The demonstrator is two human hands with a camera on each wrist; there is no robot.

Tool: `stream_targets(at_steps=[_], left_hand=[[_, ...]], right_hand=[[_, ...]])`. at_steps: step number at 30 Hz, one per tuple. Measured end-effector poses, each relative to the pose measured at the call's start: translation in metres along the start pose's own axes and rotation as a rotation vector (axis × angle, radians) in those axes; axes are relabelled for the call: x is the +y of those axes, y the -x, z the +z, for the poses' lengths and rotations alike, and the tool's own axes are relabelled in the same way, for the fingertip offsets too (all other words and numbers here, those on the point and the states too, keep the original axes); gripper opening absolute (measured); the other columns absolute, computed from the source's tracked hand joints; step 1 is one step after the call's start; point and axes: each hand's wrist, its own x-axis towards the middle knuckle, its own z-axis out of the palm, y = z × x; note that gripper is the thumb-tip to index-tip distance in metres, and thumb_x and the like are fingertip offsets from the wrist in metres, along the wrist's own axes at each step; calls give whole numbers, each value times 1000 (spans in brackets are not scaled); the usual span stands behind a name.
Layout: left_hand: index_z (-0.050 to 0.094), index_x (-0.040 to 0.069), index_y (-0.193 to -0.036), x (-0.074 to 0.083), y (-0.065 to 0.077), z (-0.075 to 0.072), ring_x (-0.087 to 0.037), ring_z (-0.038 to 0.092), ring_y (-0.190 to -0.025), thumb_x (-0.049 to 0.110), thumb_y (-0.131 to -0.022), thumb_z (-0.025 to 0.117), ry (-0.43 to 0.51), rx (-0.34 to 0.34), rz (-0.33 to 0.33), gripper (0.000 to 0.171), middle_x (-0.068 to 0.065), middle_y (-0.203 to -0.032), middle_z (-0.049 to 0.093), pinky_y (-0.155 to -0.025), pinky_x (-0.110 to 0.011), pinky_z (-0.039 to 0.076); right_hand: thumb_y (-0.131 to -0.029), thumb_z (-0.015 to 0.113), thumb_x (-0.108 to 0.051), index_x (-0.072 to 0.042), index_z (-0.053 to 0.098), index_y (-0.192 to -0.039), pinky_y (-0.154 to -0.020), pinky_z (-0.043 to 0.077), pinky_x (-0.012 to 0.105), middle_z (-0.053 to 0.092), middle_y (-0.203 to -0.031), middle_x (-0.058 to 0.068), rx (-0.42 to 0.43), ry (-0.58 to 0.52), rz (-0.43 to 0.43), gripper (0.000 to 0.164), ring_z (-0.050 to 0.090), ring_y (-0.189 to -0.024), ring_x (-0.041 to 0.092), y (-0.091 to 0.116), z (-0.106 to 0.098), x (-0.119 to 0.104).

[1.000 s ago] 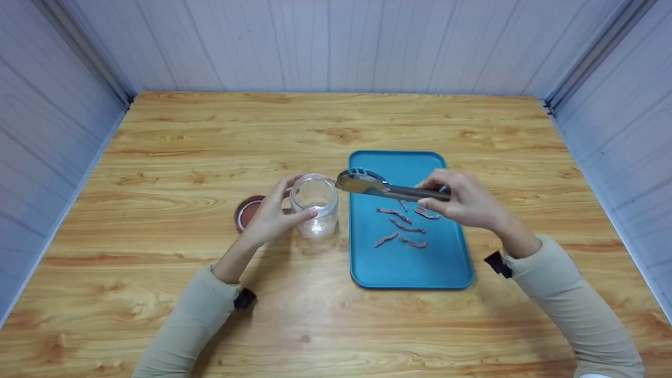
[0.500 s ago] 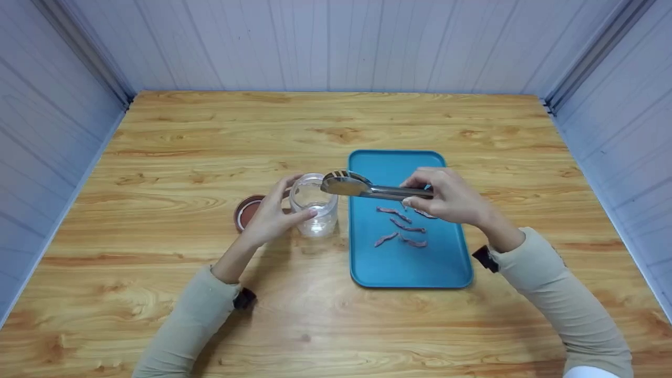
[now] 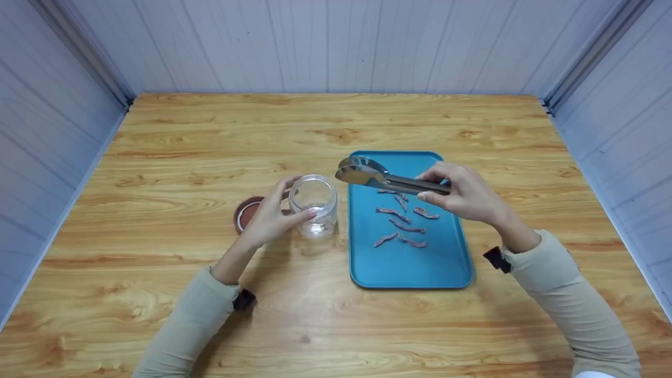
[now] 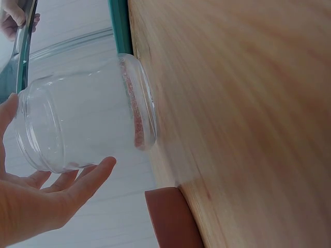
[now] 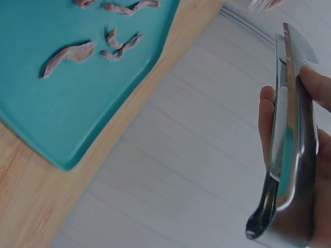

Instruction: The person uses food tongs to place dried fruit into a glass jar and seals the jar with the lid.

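My left hand [image 3: 273,218] grips a clear jar [image 3: 321,197] standing uncapped on the table, thumb and fingers around its sides. In the left wrist view a reddish-brown strip [image 4: 133,106], like dried meat, shows at the jar's bottom. My right hand [image 3: 464,194] holds metal tongs [image 3: 391,181] by the arms, above the tray's upper left part. Their broad heads point at the jar, a little right of its rim, with nothing visible between them. Several similar strips [image 3: 408,227] lie scattered on the blue tray [image 3: 409,273].
A reddish-brown lid [image 3: 244,214] lies on the wooden table [image 3: 325,325] just left of the jar, partly behind my left hand. White panel walls [image 3: 336,47] close off the back and both sides.
The tongs have gone left over the jar's rim and then back right over the tray. A strip showed at their tips one second ago, none now. The left hand stays on the jar.
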Motion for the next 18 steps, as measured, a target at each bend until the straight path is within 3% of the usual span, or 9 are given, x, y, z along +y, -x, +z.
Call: stream_targets(at_steps=[18], left_hand=[[30, -2, -132, 0, 1, 0, -32, 37, -116, 11, -76, 70, -12, -6, 0, 70, -20, -128, 36, -85, -37, 43]], right_hand=[[-81, 66, -19, -5, 62, -103, -49, 41, 22, 55, -82, 0, 75, 69, 133, 27, 48, -63, 13, 33, -21, 28]])
